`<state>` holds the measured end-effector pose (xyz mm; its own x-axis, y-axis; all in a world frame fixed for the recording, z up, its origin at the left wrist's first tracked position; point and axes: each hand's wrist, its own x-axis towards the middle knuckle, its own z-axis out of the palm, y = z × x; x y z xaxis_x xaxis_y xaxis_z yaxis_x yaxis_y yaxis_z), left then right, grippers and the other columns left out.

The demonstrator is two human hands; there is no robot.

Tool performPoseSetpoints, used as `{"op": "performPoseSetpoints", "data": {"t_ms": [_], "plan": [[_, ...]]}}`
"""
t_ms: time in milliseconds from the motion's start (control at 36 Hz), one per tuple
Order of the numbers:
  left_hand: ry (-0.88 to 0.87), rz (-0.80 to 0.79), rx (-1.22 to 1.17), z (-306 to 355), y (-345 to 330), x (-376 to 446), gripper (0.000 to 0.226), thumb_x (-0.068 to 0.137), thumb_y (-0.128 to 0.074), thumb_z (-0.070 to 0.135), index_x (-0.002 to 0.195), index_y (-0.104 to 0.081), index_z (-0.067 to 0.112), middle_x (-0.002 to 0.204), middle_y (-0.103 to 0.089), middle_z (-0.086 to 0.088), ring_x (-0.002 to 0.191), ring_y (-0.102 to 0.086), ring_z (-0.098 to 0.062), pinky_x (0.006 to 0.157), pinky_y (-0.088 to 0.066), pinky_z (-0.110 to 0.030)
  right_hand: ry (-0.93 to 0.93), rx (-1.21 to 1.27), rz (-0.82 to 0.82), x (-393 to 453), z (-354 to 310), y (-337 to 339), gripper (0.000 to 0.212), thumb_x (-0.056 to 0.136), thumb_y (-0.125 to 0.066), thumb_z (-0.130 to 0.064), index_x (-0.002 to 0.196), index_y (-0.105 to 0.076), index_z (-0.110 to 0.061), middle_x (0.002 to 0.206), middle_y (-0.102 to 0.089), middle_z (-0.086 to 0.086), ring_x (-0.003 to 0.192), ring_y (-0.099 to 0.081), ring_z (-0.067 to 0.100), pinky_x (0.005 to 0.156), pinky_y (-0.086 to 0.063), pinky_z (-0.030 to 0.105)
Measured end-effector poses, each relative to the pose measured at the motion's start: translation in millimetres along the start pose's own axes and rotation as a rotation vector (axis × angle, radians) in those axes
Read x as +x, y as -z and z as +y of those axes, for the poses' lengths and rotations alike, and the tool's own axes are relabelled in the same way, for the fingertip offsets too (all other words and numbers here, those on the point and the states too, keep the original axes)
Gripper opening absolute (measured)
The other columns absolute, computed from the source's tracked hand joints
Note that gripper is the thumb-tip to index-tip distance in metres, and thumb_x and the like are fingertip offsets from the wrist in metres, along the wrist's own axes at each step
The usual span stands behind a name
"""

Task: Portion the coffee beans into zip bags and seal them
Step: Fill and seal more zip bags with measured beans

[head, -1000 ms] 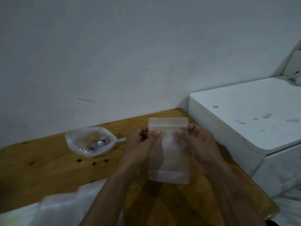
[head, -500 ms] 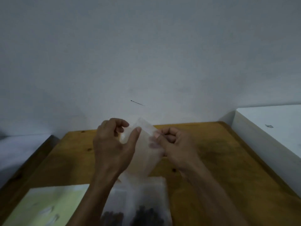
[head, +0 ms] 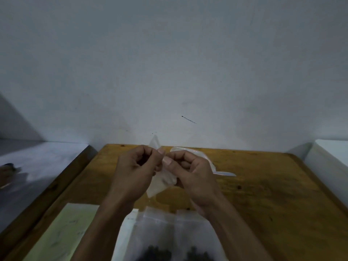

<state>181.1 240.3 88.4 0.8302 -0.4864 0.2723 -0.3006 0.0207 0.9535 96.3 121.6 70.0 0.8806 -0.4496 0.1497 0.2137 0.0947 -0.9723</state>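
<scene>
Both grips pinch one empty zip bag at its mouth, left hand and right hand thumb to thumb, probably prying it open for beans. Nearer, filled bags lie at the bench's front edge. Beyond, a spoon pokes from a plastic-lined bowl near the back edge; the right side offers room.
</scene>
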Motion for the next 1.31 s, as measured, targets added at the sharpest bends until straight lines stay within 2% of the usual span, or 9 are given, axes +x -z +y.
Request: {"op": "performPoseSetpoints", "data": {"t_ms": [278,417,556,694,778,889,1111,1194,1306], "plan": [[-0.056,-0.112,0.058,-3,-6,5,0.022,0.097,-0.059,0.025,0.081,-0.071,0.015,0.075,-0.069,-0.005,0.077,-0.066,-0.024,0.074,-0.055,-0.042,-0.159,0.204,-0.053,2,-4,16,0.037,0.079,-0.074,-0.022,0.11,-0.071,-0.003,0.111,-0.074,0.019,0.111,-0.068,0.036,0.091,-0.055,0.057],[-0.066,-0.153,0.068,-4,-10,4,0.022,0.097,-0.057,0.026,0.079,-0.069,0.022,0.074,-0.067,-0.001,0.073,-0.062,-0.014,0.07,-0.052,-0.034,-0.141,0.187,-0.048,0,-7,21,0.027,0.087,-0.07,-0.018,0.108,-0.072,-0.002,0.102,-0.076,0.014,0.096,-0.073,0.025,0.071,-0.06,0.036],[-0.078,-0.128,0.174,-2,-15,2,0.023,0.098,-0.057,0.021,0.077,-0.067,0.023,0.07,-0.066,0.004,0.069,-0.062,-0.01,0.072,-0.055,-0.041,0.017,-0.197,0.034,-2,-3,21,0.016,0.099,-0.061,-0.015,0.106,-0.075,-0.014,0.096,-0.078,0.0,0.091,-0.073,0.013,0.068,-0.056,0.023],[-0.049,-0.098,0.202,2,-19,-2,0.032,0.097,-0.053,0.039,0.076,-0.068,0.019,0.074,-0.069,-0.003,0.078,-0.068,-0.027,0.076,-0.056,-0.057,0.355,-0.661,0.142,-5,-2,14,0.015,0.098,-0.062,-0.019,0.101,-0.077,-0.016,0.087,-0.075,-0.008,0.083,-0.068,0.001,0.067,-0.053,0.011],[-0.097,-0.108,0.299,7,-21,-7,0.049,0.092,-0.046,0.059,0.07,-0.065,0.02,0.064,-0.064,0.001,0.064,-0.063,-0.019,0.064,-0.056,-0.045,0.389,-0.714,0.187,-5,-1,11,0.017,0.098,-0.061,-0.019,0.091,-0.076,-0.012,0.077,-0.072,-0.003,0.074,-0.066,0.01,0.06,-0.054,0.021],[-0.158,-0.103,0.427,6,-22,-9,0.041,0.099,-0.044,0.042,0.065,-0.058,0.024,0.061,-0.06,0.01,0.055,-0.054,-0.007,0.053,-0.042,-0.03,0.359,-0.697,0.228,-6,0,12,0.017,0.098,-0.062,-0.023,0.094,-0.076,-0.014,0.08,-0.073,-0.007,0.076,-0.068,0.005,0.063,-0.056,0.02],[-0.171,-0.052,0.612,6,-21,-10,0.035,0.085,-0.052,0.029,0.06,-0.062,0.007,0.058,-0.065,-0.008,0.054,-0.059,-0.021,0.054,-0.051,-0.043,0.292,-0.726,0.349,-8,-2,15,0.017,0.098,-0.06,-0.013,0.082,-0.064,-0.016,0.069,-0.058,-0.02,0.068,-0.058,-0.023,0.053,-0.041,0.002],[-0.187,-0.077,0.638,8,-21,-9,0.036,0.081,-0.055,0.031,0.055,-0.058,0.006,0.054,-0.062,-0.013,0.053,-0.061,-0.026,0.054,-0.051,-0.047,0.293,-0.739,0.26,-8,-7,19,0.004,0.095,-0.065,-0.015,0.093,-0.068,-0.018,0.082,-0.066,-0.016,0.077,-0.066,-0.007,0.062,-0.052,0.01],[-0.215,-0.099,0.744,13,-19,-4,0.039,0.081,-0.066,0.025,0.049,-0.054,0.005,0.042,-0.045,-0.006,0.039,-0.041,-0.016,0.041,-0.035,-0.028,0.166,-0.784,0.022,-8,-13,18,0.019,0.089,-0.072,-0.015,0.107,-0.071,-0.022,0.099,-0.071,-0.015,0.087,-0.067,-0.001,0.074,-0.058,0.02]]}}
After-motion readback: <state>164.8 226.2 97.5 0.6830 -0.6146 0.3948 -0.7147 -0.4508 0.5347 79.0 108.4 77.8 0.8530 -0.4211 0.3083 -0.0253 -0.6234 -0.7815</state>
